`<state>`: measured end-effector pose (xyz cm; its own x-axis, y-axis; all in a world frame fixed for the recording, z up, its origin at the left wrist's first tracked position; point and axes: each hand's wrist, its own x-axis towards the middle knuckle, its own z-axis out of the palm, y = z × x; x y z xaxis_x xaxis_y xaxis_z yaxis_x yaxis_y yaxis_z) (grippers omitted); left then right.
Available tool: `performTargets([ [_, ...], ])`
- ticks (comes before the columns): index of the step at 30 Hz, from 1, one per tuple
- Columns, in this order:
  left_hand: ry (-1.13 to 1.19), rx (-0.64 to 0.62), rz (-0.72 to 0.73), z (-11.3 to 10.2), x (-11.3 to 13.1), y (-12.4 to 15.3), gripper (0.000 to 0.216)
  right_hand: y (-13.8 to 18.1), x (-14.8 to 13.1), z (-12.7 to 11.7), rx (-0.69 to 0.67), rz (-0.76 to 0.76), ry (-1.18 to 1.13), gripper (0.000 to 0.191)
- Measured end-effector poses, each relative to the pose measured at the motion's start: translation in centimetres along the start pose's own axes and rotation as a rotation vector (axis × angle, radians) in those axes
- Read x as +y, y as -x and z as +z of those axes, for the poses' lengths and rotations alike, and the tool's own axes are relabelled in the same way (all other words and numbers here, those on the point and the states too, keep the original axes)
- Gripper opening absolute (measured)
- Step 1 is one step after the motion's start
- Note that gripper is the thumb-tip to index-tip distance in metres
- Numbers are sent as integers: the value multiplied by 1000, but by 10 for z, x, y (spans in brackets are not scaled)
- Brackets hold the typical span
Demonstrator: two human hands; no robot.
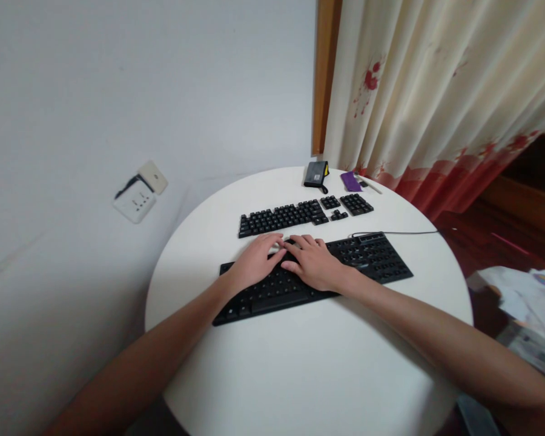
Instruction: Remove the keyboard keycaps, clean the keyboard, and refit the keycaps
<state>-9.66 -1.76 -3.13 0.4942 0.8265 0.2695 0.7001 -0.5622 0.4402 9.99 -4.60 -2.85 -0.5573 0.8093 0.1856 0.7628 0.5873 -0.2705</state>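
A black keyboard [372, 257] lies across the middle of a round white table [300, 369]. Both my hands rest on its upper middle part, side by side and touching. My left hand [253, 263] has its fingers drawn together near the keyboard's far edge, around a small pale thing [275, 247] that I cannot make out. My right hand [315, 264] lies flat on the keys with its fingers stretched out towards the left hand. Just behind the keyboard sits a layout of black keycaps [281, 217] in keyboard order, with no frame visible.
A cable [399, 232] runs from the keyboard off the table's right side. At the far edge lie a black pouch [316, 174], a purple item [350, 181] and a thin pen-like stick [372, 187]. A curtain [436, 91] hangs behind; wall sockets [136, 200] at left.
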Motion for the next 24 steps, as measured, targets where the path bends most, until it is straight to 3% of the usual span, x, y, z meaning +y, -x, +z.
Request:
performTargets([
  [6,40,-45,24,1,-1,-1,22,1,6,0,12,-39,-34,51],
  [15,21,-10,82,-1,-5,-3,28,-5,18,-4,81,-28,-2,36],
  [24,-26,14,31,-5,-12,-5,26,-15,27,5,114,-94,-57,36],
])
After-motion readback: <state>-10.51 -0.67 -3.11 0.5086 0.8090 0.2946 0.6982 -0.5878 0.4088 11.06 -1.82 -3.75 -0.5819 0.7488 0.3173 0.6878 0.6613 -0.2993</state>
